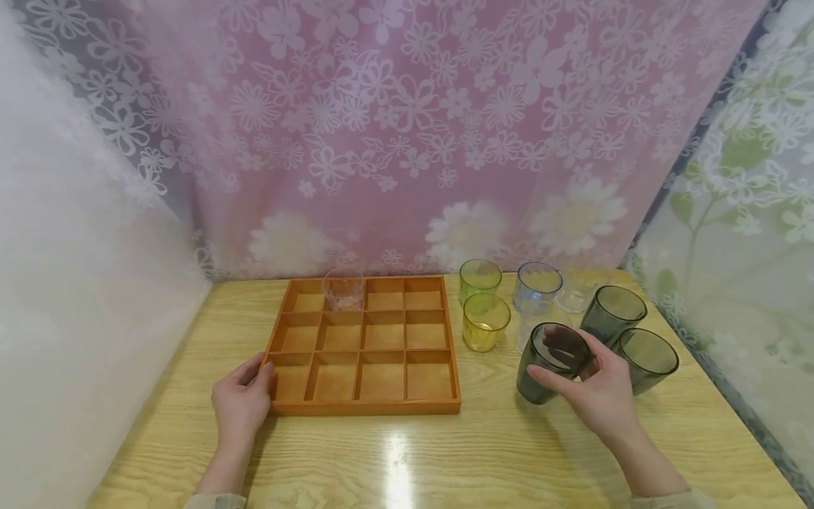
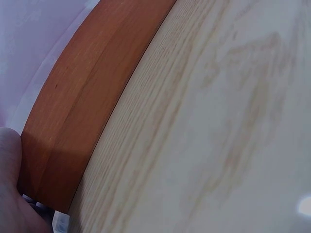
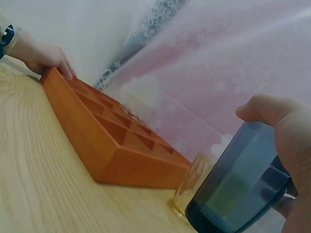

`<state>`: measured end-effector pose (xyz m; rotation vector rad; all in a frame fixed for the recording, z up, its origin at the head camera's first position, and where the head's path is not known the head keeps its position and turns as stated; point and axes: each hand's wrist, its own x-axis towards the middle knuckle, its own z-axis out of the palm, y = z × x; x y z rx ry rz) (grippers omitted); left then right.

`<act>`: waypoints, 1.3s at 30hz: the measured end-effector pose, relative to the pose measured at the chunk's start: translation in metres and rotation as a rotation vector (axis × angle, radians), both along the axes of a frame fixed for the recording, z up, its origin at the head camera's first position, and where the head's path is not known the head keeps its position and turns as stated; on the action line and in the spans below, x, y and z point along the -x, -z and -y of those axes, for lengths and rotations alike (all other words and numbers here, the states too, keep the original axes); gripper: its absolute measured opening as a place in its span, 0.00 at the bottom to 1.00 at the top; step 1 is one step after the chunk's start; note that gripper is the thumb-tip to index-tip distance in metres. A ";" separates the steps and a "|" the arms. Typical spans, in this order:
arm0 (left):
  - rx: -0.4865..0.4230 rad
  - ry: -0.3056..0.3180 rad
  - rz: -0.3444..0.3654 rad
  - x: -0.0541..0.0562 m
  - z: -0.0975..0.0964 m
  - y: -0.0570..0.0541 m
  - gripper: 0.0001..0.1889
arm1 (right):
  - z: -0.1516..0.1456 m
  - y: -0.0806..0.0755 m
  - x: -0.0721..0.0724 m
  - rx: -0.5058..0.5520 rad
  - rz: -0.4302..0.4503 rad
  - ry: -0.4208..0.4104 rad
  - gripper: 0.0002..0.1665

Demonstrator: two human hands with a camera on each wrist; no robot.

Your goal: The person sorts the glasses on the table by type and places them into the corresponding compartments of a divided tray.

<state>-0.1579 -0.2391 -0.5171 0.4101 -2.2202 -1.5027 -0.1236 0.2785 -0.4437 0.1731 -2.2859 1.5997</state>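
Observation:
My right hand point(image 1: 607, 396) grips a dark grey glass point(image 1: 537, 378) by its sides, thumb near the rim on one side and fingers round the other. The right wrist view has this glass point(image 3: 231, 187) tilted. At the front left corner of a divided wooden tray point(image 1: 369, 408), my left hand point(image 1: 243, 396) holds the side wall, with its thumb at the inner edge. In the left wrist view only part of that hand point(image 2: 12, 189) shows at the tray's corner. A clear pinkish glass point(image 1: 344, 291) stands in the tray's back row, second compartment from the left.
Right of the tray stand a green glass point(image 1: 480, 279), a yellow glass point(image 1: 485, 329), a blue glass point(image 1: 537, 290) and a clear one point(image 1: 574, 297). Two more dark glasses point(image 1: 613, 311) are beyond and beside my right hand. A floral curtain point(image 1: 394, 141) hangs behind the table.

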 end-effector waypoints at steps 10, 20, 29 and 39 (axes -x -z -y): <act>0.002 0.005 -0.018 0.001 0.000 0.001 0.15 | 0.018 -0.021 0.008 0.028 -0.025 -0.070 0.41; -0.003 0.009 -0.002 0.000 0.003 0.001 0.16 | 0.042 -0.036 0.026 0.008 -0.101 -0.195 0.40; -0.020 0.013 0.027 0.002 0.001 -0.001 0.16 | 0.072 -0.043 0.040 0.052 -0.061 -0.279 0.38; -0.026 0.019 0.016 0.000 0.002 -0.001 0.17 | 0.105 -0.047 0.053 0.087 -0.043 -0.371 0.37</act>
